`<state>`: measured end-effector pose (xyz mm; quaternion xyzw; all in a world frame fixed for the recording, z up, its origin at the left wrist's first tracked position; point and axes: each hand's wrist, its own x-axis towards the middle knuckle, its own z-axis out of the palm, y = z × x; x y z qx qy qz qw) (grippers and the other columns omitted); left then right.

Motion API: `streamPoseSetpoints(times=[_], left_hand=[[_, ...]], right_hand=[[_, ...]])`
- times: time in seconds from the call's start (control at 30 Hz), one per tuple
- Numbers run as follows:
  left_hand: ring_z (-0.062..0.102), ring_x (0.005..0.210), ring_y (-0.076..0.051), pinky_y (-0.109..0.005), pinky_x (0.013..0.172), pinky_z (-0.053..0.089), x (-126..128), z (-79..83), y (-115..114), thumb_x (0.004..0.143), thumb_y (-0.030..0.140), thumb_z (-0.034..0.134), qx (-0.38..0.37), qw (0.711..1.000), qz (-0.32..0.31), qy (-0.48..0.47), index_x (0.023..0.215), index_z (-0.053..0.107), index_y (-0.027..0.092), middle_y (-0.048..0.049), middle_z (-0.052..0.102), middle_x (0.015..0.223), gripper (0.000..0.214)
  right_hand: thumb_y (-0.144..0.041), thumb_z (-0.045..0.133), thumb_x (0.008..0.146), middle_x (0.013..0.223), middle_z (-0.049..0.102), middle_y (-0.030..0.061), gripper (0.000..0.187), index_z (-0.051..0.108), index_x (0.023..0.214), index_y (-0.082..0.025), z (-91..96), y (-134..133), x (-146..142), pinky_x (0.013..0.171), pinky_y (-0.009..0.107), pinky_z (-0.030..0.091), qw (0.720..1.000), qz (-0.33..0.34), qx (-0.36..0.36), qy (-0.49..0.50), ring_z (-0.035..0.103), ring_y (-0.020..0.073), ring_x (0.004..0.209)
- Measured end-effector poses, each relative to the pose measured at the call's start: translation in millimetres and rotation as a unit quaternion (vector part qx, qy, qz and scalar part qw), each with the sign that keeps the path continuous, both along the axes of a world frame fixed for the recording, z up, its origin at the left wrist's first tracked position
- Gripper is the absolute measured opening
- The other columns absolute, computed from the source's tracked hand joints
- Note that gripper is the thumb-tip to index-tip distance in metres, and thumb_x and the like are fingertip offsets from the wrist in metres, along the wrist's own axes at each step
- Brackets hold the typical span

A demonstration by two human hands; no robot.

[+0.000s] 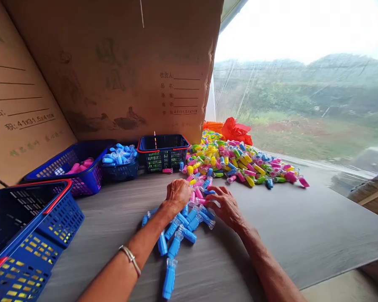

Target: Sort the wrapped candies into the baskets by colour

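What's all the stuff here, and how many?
Cardboard panels: two, brown, back and left
Front basket: one, dark blue, left
Wide basket: one, blue, behind it, holding pink pieces
Small basket: one, dark blue, right of that, holding light-blue pieces
Back basket: one, dark blue and red, right again
Mixed pieces: too many to count, many colours, piled at back
Loose pieces: about a dozen, blue, front middle
Red plastic: one, red, behind the pile
Table: one, grey, underneath
Clear sheet: one, see-through, right
Bracelet: one, silvery, left wrist
Left hand: one, bare, at the pieces
Right hand: one, bare, opposite
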<state>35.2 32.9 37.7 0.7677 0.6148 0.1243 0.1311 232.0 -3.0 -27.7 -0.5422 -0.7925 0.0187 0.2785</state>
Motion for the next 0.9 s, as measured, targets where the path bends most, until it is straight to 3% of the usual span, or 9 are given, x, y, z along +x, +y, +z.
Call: streamPoseSetpoints(times=[0.13,0.23,0.33,0.47,0.53,0.6,0.67,0.8,0.9], left_hand=[[0.059,0.111,-0.032,-0.042,0.096,0.040,33,-3.7,6,0.085,0.012,0.046,-0.007,0.999,-0.003,0.050,0.103,0.073,0.010,-0.0198,0.069,0.109,0.033],[0.057,0.113,-0.034,-0.046,0.097,0.039,35,-9.6,5,0.084,0.012,0.046,-0.014,0.998,-0.003,0.064,0.103,0.073,0.009,-0.0208,0.068,0.113,0.033],[0.058,0.112,-0.031,-0.041,0.096,0.042,32,-15.1,1,0.082,0.017,0.051,-0.012,0.998,0.000,0.063,0.103,0.074,0.013,-0.0167,0.069,0.113,0.031],[0.064,0.101,-0.030,-0.037,0.089,0.048,27,-16.0,0,0.071,0.015,0.061,0.003,0.995,0.049,-0.082,0.084,0.075,0.016,-0.0153,0.073,0.098,0.019],[0.068,0.085,-0.028,-0.036,0.079,0.051,16,-7.2,3,0.067,0.015,0.065,0.007,0.972,0.092,-0.214,0.069,0.070,0.016,-0.0132,0.073,0.079,0.006],[0.067,0.063,-0.024,-0.032,0.063,0.052,-10,9.0,8,0.066,0.020,0.069,0.000,0.906,0.147,-0.398,0.063,0.065,0.015,-0.0086,0.067,0.062,0.007],[0.061,0.045,-0.019,-0.028,0.049,0.049,-50,29.3,15,0.070,0.026,0.068,0.004,0.794,0.205,-0.572,0.067,0.062,0.014,-0.0044,0.062,0.054,0.014],[0.059,0.045,-0.013,-0.026,0.051,0.052,-153,66.3,32,0.088,0.024,0.046,0.122,0.647,0.315,-0.684,0.088,0.056,0.014,0.0010,0.056,0.058,0.013],[0.057,0.048,-0.010,-0.026,0.059,0.053,-211,82.6,41,0.088,0.011,0.041,0.217,0.537,0.368,-0.727,0.097,0.053,0.014,0.0042,0.050,0.059,0.015]], right_hand=[[-0.037,0.063,0.088,0.132,0.061,0.0027,0.016,0.076,0.095,-0.031,-0.4,0,1,0.099,0.046,0.040,1.000,-0.008,-0.018,-0.024,0.049,0.0280,0.121],[-0.037,0.063,0.087,0.136,0.059,0.0025,0.017,0.076,0.099,-0.033,-3.7,0,3,0.100,0.049,0.039,0.999,-0.006,-0.028,-0.035,0.047,0.0302,0.125],[-0.044,0.062,0.086,0.137,0.058,0.0005,0.018,0.075,0.097,-0.036,-10.4,3,9,0.101,0.052,0.039,0.999,0.003,-0.045,-0.010,0.046,0.0318,0.127],[-0.055,0.062,0.082,0.137,0.058,-0.0014,0.024,0.074,0.091,-0.036,-17.8,13,20,0.103,0.055,0.038,0.994,0.014,-0.072,0.084,0.047,0.0334,0.127],[-0.060,0.063,0.076,0.133,0.062,0.0003,0.030,0.074,0.087,-0.035,-17.5,16,25,0.102,0.053,0.041,0.986,0.015,-0.083,0.147,0.050,0.0343,0.124],[-0.063,0.066,0.069,0.126,0.066,0.0021,0.035,0.075,0.085,-0.033,-14.8,17,27,0.100,0.050,0.045,0.973,0.005,-0.090,0.213,0.055,0.0346,0.120],[-0.064,0.068,0.063,0.119,0.069,0.0028,0.040,0.076,0.085,-0.032,-11.2,15,27,0.097,0.046,0.049,0.957,-0.025,-0.098,0.272,0.059,0.0343,0.114],[-0.069,0.068,0.054,0.098,0.075,0.0038,0.054,0.076,0.090,-0.030,-4.7,11,20,0.078,0.041,0.056,0.916,-0.118,-0.145,0.354,0.069,0.0336,0.093],[-0.070,0.067,0.053,0.095,0.075,0.0048,0.057,0.077,0.090,-0.028,-2.9,8,15,0.070,0.038,0.056,0.896,-0.129,-0.155,0.395,0.070,0.0323,0.085]])
